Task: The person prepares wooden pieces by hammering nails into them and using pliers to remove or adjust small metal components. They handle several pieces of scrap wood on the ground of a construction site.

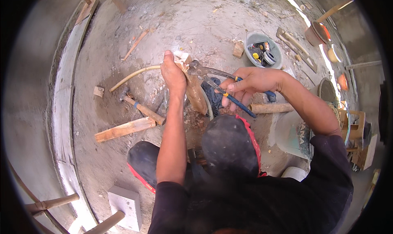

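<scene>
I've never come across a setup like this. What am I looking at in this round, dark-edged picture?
No machine here: a person works bare-handed. The single picture comes from the left of two wide fisheye cameras worn on the head, looking down, so straight edges bend.

The left hand holds a wooden piece. The right hand holds blue-handled pincers, their head at the wood's upper end.

On the dusty ground lie a hammer, a plank and a tub of items.

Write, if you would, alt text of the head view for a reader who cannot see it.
A person's left hand holds a piece of wood while the right hand holds blue-handled pincers with jaws at its edge. A hammer and a bucket of small items are on the dirt floor nearby.
</scene>
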